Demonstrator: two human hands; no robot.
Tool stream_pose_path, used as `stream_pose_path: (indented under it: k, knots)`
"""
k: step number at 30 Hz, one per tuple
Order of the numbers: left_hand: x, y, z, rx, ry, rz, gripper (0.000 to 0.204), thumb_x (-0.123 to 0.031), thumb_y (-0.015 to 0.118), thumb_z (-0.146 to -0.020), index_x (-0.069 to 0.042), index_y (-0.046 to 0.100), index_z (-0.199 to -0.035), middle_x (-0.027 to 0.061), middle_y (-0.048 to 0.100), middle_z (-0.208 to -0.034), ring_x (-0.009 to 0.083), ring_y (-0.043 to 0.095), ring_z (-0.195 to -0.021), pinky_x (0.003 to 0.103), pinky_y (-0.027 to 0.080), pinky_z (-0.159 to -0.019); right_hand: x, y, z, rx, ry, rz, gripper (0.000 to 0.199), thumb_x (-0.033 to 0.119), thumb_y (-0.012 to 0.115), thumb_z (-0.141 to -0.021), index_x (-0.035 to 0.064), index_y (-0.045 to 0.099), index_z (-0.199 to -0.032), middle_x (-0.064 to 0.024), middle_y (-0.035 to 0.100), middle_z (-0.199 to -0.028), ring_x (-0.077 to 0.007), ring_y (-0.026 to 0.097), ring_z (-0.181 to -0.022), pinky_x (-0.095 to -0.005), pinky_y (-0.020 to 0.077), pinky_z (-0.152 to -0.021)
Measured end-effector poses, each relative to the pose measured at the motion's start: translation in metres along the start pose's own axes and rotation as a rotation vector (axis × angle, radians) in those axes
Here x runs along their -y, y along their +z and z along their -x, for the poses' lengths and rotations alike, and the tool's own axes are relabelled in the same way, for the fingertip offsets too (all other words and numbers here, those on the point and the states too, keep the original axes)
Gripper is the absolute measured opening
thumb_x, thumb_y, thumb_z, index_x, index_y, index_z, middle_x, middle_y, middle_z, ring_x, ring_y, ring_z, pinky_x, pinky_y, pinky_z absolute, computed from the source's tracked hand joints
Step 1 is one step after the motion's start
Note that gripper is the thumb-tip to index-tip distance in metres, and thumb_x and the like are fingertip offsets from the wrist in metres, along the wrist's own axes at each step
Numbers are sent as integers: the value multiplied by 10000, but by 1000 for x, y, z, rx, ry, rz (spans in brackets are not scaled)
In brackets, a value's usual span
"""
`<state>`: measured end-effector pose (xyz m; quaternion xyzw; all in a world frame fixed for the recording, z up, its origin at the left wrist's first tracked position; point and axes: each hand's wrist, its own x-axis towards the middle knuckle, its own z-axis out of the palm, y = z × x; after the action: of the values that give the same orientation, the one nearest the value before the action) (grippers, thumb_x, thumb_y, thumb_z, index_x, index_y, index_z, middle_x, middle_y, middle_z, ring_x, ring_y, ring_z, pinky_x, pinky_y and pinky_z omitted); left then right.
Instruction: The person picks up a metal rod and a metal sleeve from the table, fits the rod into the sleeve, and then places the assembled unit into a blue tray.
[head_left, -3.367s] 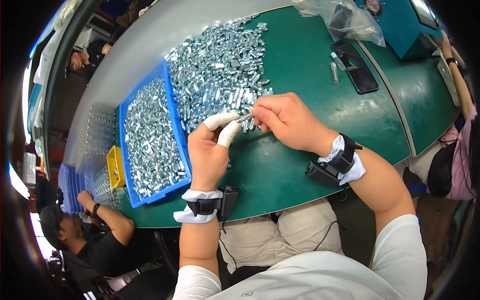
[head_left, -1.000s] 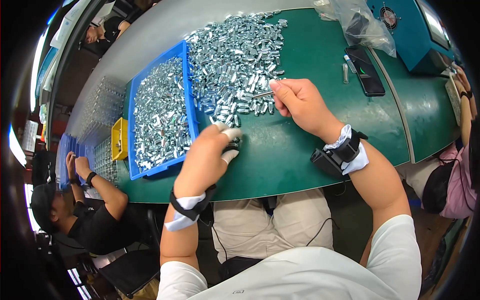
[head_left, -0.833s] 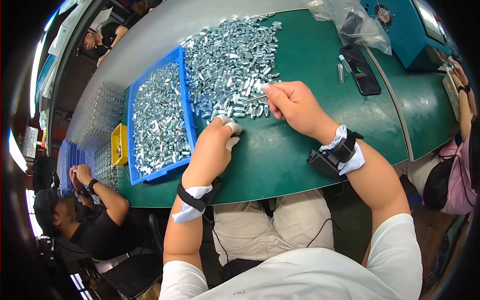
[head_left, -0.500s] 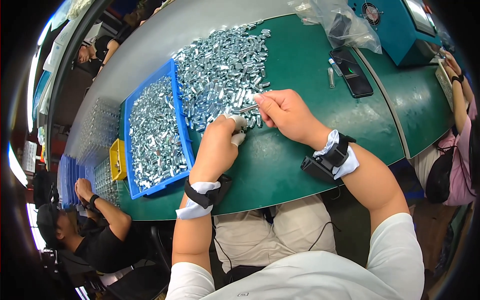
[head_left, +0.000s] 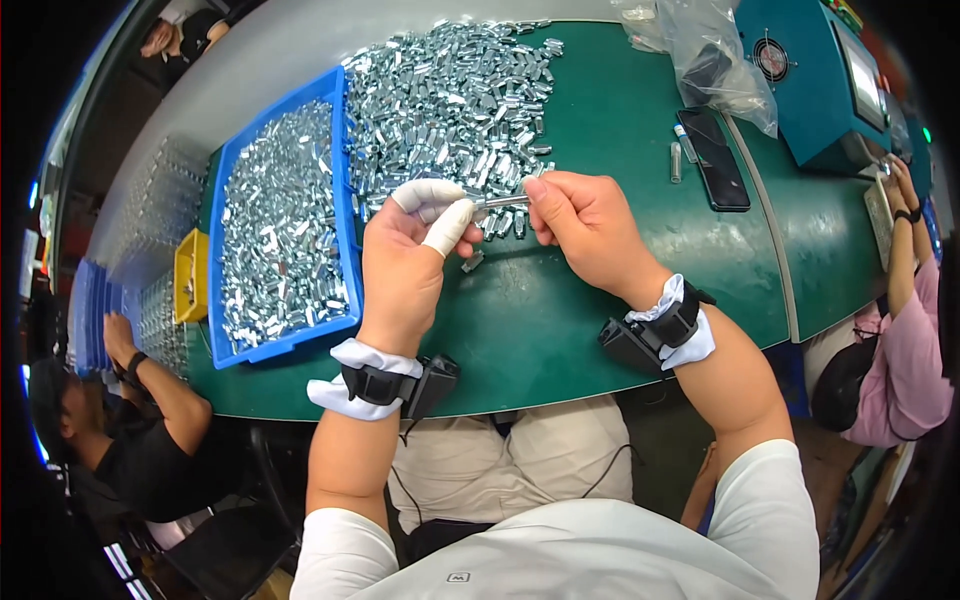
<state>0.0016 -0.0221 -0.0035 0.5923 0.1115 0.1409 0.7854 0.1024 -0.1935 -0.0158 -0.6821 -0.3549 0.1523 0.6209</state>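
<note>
My right hand (head_left: 590, 225) is closed in a pinch on a thin metal rod (head_left: 507, 200), which points left. White finger covers wrap the thumb and forefinger of my left hand (head_left: 415, 240). Those fingertips pinch together at the rod's left end, around a small silvery metal piece (head_left: 480, 206) that they mostly hide. A loose metal piece (head_left: 472, 262) lies on the green table just below the left fingers. Past both hands spreads a large heap of silvery metal pieces (head_left: 450, 100).
Left of the heap, a blue tray (head_left: 352, 250) holds many similar pieces. Beside it stand a yellow bin (head_left: 190, 285) and clear stacked racks (head_left: 160, 220). A phone (head_left: 718, 165), plastic bag (head_left: 715, 60) and teal machine (head_left: 815, 85) are at right. Other people work at both sides.
My left hand has turned so its covered thumb and forefinger show, meeting at the rod's end. A loose piece now shows on the table below them. The whole view has shifted slightly.
</note>
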Motion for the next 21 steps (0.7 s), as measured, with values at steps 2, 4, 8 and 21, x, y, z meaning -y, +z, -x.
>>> stream_pose_path:
  k: [2, 4, 8, 21]
  knots:
    - [1, 0, 0, -18, 17, 0, 132, -14, 667, -891, -20, 615, -1012, 63, 676, -899, 116, 630, -747, 222, 493, -624, -3, 1, 0, -17, -5, 4, 392, 246, 492, -1028, 27, 542, -706, 9, 516, -645, -60, 462, -576, -225, 380, -535]
    - [2, -2, 0, -11, 43, -57, 151, 4, 678, -874, -13, 616, -1011, 65, 679, -919, 122, 639, -777, 233, 508, -657, -3, 2, 0, -17, -5, 13, 389, 243, 494, -1027, 26, 543, -707, 7, 519, -649, -62, 463, -576, -225, 380, -535]
    - [6, -3, 1, 19, 152, -153, 166, 41, 664, -869, -15, 619, -1019, 68, 676, -973, 127, 642, -844, 246, 517, -747, -2, 3, 1, -33, -7, -50, 378, 225, 494, -1025, 25, 547, -708, 3, 522, -652, -64, 465, -578, -226, 379, -534]
    - [2, -1, 4, 50, 200, -406, 142, -7, 706, -850, -15, 670, -988, 26, 692, -860, 89, 624, -750, 236, 499, -674, -4, -2, 1, 54, 55, 60, 368, 222, 509, -1018, 21, 559, -714, 13, 524, -641, -61, 476, -579, -222, 393, -541]
